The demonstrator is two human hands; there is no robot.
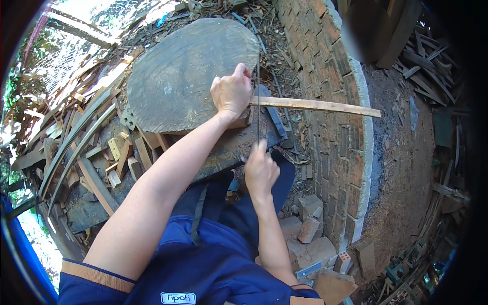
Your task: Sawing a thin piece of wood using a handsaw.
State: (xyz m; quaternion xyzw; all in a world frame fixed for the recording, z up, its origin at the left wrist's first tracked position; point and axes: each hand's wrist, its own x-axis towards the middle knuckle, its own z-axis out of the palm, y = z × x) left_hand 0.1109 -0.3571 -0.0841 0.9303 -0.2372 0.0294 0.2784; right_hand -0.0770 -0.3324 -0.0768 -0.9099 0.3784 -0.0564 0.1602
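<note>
My left hand (231, 95) is closed at the edge of a large grey round wood slab (183, 71). It grips the near end of a narrow wooden strip (320, 105), which juts out to the right past the slab. Crossing the strip close beside that hand is a long, thin, dark blade (258, 122), seen almost edge-on, so its teeth, if any, cannot be made out. The blade's lower end is in my right hand (261, 170), whose fingers are wrapped round it and slightly blurred. The grip is hidden inside the fist.
A low brick wall (330, 101) runs along the right, below the strip's far end. Wood offcuts (122, 155) and long curved strips (76, 142) lie at left. Broken bricks (309, 229) are piled at lower right. More scrap wood (427, 66) lies beyond the wall.
</note>
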